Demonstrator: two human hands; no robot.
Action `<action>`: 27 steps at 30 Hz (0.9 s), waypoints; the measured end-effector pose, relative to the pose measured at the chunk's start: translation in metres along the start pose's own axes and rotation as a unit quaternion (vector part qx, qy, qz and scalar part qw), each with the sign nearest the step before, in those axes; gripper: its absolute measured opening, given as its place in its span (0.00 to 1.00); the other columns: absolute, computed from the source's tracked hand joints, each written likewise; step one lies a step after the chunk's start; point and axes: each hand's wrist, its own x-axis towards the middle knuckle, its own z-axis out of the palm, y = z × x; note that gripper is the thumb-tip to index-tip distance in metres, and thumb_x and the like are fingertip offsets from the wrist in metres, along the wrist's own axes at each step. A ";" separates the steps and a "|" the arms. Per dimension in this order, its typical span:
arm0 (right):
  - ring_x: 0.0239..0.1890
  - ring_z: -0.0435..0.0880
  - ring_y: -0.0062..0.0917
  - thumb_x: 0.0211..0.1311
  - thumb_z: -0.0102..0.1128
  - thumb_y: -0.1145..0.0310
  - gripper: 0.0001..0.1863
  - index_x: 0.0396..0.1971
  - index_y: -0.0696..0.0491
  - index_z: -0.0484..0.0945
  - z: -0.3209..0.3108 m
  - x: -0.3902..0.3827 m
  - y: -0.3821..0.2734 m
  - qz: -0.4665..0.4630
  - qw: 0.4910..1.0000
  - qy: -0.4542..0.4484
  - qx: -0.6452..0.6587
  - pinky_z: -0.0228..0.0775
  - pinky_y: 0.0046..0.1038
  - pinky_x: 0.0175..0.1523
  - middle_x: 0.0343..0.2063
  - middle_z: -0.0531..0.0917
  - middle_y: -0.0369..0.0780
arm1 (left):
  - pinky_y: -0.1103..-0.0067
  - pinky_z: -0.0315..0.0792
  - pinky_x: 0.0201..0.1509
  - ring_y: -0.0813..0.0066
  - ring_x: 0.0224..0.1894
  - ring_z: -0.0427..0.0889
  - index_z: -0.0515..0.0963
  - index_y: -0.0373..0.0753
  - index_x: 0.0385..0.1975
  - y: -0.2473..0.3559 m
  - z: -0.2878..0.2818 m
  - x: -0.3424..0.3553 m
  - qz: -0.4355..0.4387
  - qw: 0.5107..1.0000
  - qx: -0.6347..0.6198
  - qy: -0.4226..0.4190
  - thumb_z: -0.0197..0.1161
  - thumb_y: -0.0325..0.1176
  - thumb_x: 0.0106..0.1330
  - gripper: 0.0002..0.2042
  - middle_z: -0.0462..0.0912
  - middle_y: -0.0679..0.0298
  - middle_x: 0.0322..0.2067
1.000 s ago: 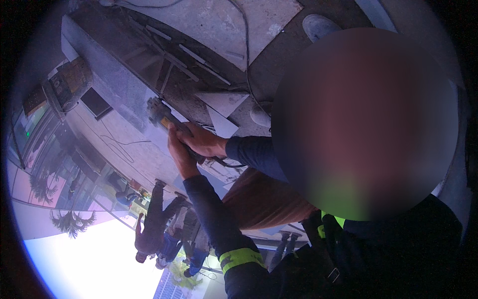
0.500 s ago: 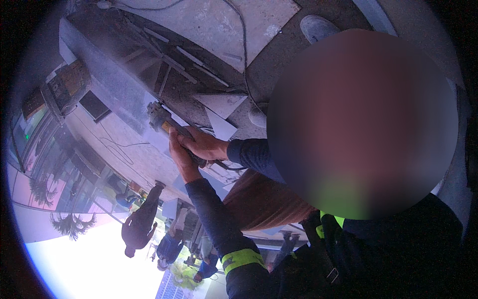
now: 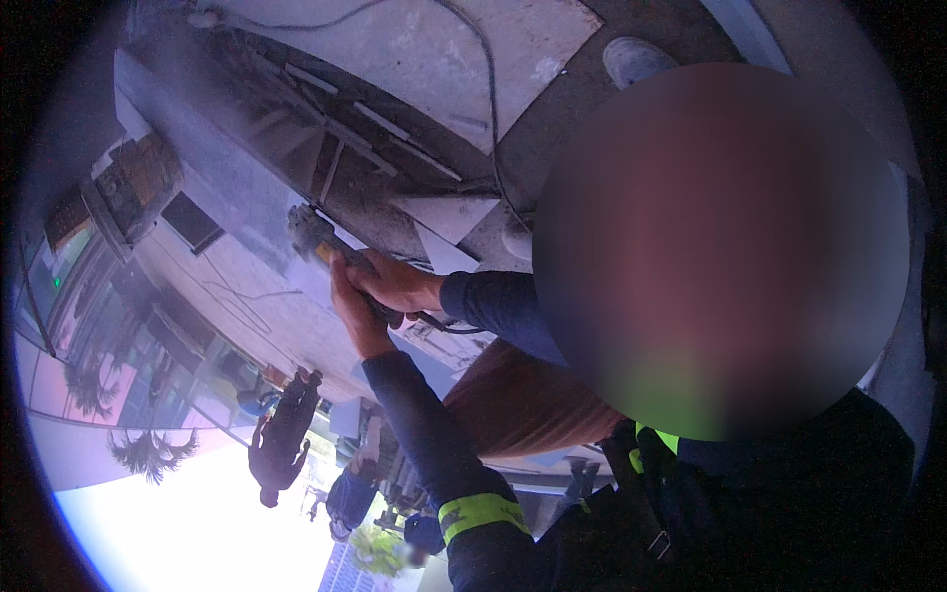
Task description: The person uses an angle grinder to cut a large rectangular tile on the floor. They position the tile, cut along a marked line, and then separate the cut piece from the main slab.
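**Count of visible things, head view**

Hands: two, left hand (image 3: 353, 314) and right hand (image 3: 397, 285), both wrapped around one tool. Angle grinder (image 3: 314, 233): one, a single cable looping out behind the hands. Dark sleeves: two; yellow-green reflective band (image 3: 477, 513) on the left sleeve: one. Large grey slab (image 3: 212, 183) under the grinder: one. Pale triangular offcuts (image 3: 449, 212) beside it: two. Thin light strips (image 3: 326, 133) on the dusty surface: about four, hazy, exact count unclear. Big pale sheet (image 3: 414, 49): one, one cord across it. Shoes (image 3: 631, 59): one clear, second partly hidden. People in the background (image 3: 281, 434): at least three, too small to count surely
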 end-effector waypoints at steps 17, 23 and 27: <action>0.46 0.87 0.35 0.81 0.43 0.45 0.35 0.70 0.59 0.58 0.006 -0.005 0.034 -0.097 0.994 0.028 -0.034 0.86 0.32 0.33 0.53 0.79 0.53 | 0.70 0.78 0.48 0.68 0.42 0.83 0.79 0.32 0.49 -0.020 0.001 -0.022 0.017 1.000 0.009 0.017 0.58 0.54 0.77 0.25 0.83 0.59 0.41; 0.51 0.86 0.36 0.81 0.42 0.45 0.34 0.70 0.58 0.57 0.006 -0.025 0.032 -0.029 0.999 -0.010 0.016 0.86 0.33 0.29 0.55 0.78 0.53 | 0.71 0.78 0.48 0.69 0.42 0.83 0.79 0.30 0.49 -0.025 0.005 -0.035 0.012 0.999 0.020 0.040 0.58 0.53 0.78 0.26 0.83 0.59 0.42; 0.45 0.87 0.34 0.82 0.41 0.44 0.34 0.71 0.57 0.56 0.004 -0.040 0.030 0.003 1.000 -0.006 0.011 0.85 0.32 0.26 0.52 0.79 0.53 | 0.72 0.78 0.47 0.69 0.41 0.83 0.80 0.31 0.49 -0.029 0.008 -0.044 0.019 0.999 0.016 0.039 0.57 0.53 0.78 0.25 0.83 0.59 0.41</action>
